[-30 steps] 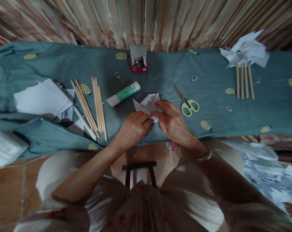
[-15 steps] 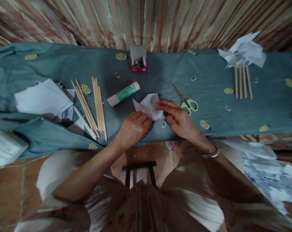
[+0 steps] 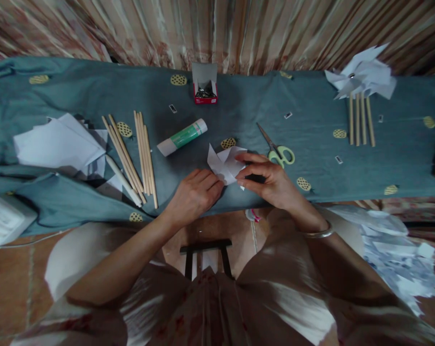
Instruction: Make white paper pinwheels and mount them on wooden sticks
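Observation:
A white paper pinwheel (image 3: 224, 164) with folded blades lies in front of me on the cloth. At its lower left corner my left hand (image 3: 197, 193) is closed, fingertips curled on the paper. My right hand (image 3: 266, 179) has the pinwheel's right side between its thumb and fingers. A glue stick (image 3: 182, 137) with a green label lies beyond my left hand. Just past my right hand are scissors (image 3: 277, 148) with pale green handles, their blades pointing away from me.
Wooden sticks (image 3: 145, 158), a pale rod (image 3: 123, 181) and white paper sheets (image 3: 60, 144) lie on the left. A red box (image 3: 205, 99) of small metal pieces stands open at the back. Several finished pinwheels (image 3: 363, 74) on sticks lie at the far right. A dark stool (image 3: 205, 247) is below.
The paper pinwheel has turned and shifted slightly toward me. My right fingers have moved from lying over the paper to pinching its right side. My left hand stays at the lower left corner.

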Tool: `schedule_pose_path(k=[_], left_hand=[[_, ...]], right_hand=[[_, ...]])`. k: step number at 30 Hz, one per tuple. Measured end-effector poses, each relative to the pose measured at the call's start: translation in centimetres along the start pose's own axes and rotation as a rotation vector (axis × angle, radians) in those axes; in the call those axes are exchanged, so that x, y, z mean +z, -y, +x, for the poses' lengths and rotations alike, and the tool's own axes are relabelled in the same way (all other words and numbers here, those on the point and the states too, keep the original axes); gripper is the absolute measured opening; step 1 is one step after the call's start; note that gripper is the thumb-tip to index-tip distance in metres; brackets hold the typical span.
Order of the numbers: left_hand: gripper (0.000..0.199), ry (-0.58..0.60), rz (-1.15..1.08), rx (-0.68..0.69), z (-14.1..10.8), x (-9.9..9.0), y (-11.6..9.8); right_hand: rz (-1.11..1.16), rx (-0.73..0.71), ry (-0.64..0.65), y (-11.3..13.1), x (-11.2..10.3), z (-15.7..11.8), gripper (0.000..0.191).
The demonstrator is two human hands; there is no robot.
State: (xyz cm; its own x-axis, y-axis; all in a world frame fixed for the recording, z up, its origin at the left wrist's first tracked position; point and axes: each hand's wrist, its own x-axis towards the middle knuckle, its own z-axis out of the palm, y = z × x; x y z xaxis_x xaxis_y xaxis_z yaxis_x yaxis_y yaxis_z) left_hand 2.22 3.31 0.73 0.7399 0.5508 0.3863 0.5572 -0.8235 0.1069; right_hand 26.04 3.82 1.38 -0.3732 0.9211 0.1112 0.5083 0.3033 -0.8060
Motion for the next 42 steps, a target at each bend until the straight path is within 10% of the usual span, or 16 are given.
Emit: schedule_pose_path(k=[42], left_hand=[[0.018, 0.000, -0.107, -0.031, 0.0, 0.7, -0.6]], right_hand=[[-0.184, -0.006, -0.175, 0.8, 3.1, 1.5, 0.009]])
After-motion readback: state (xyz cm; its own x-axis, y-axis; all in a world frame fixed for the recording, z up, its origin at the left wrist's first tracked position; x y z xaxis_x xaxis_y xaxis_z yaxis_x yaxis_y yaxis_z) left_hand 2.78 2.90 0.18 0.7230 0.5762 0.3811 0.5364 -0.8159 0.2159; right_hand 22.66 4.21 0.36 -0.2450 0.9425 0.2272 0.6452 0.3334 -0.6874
